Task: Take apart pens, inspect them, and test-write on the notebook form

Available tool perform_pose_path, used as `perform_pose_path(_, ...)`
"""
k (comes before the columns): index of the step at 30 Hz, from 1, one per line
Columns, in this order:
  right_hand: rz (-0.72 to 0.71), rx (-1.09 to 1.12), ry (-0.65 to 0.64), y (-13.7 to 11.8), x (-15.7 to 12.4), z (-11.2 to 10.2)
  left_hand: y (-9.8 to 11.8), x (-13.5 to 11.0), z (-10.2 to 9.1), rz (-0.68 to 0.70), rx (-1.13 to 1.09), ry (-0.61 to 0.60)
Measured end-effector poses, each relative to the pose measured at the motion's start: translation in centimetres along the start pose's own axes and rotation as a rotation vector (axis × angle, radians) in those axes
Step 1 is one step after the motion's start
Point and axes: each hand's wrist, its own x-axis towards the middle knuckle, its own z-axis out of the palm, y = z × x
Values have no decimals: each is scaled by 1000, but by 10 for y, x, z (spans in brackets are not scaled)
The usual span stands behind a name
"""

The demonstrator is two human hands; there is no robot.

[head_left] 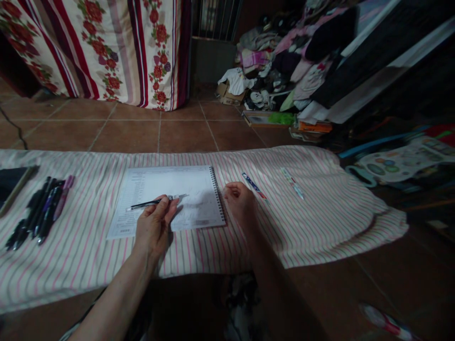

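Observation:
My left hand (155, 222) is shut on a black pen (142, 205), pinched between thumb and fingers. The pen lies almost level, its clear end pointing left, above a spiral notebook (194, 177). Faint marks show on the white page. A printed sheet (121, 222) sticks out along the notebook's left side. My right hand (240, 201) is closed, fingers curled, just right of the spiral binding; whether something small is in it is hidden. Right of that hand lies a dark blue pen-like strip (254, 186) with a red end. Farther right is a white pen (292, 183) with coloured markings.
Several black and purple pens (44, 208) lie in a bunch at left, beside a dark flat object (12, 184). A striped cloth (320, 222) covers the table. Beyond are a tiled floor (135, 132), a floral curtain (124, 52) and a heap of clothes (284, 61).

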Motion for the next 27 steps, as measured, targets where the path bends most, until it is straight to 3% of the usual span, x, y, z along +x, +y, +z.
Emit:
perform_pose_path(14,-49,-198,-54,-2,-3,8,-1,-2,3,-10,-6,-8)
perform_pose_path(18,-62,-240,-11,-5,-4,7,0,-2,3,-13,-3,-11)
perform_pose_path(21,-14,-80,70,-12,-1,5,1,-3,4,-20,-9,-5)
perform_pose_path(24,94,275,122,-31,-7,-3,2,-3,3,-29,-15,-5)
perform_pose_path(25,144,383,114,-40,-14,-7,3,-2,3,-33,-15,-8)
perform_pose_path(27,161,569,-28,-59,-40,-18,4,-1,2,-40,-17,-19)
